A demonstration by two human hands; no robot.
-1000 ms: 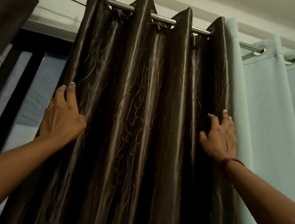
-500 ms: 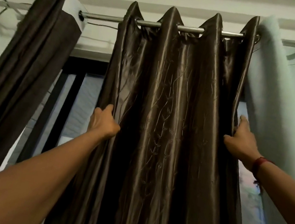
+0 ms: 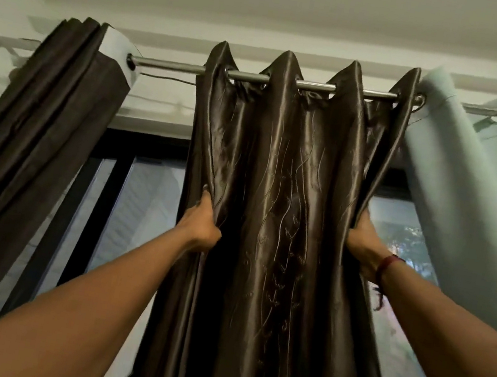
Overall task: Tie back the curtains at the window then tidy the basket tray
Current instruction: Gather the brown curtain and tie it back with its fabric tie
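Observation:
A shiny dark brown curtain hangs in tight folds from a metal rod in the middle of the window. My left hand grips its left edge at about mid height. My right hand, with a red band on the wrist, grips its right edge at the same height. A matte dark brown curtain hangs bunched at the left. A pale green curtain hangs at the right. The basket tray is out of view.
Dark window bars and glass show between the left and middle curtains. Daylight and foliage show through the gap right of the middle curtain. A thin cord runs under the rod; the ceiling is close above.
Both hands went from resting flat on the shiny curtain to gripping its edges, and the curtain is gathered narrower. Gaps to the window opened on both sides. The view tilted up.

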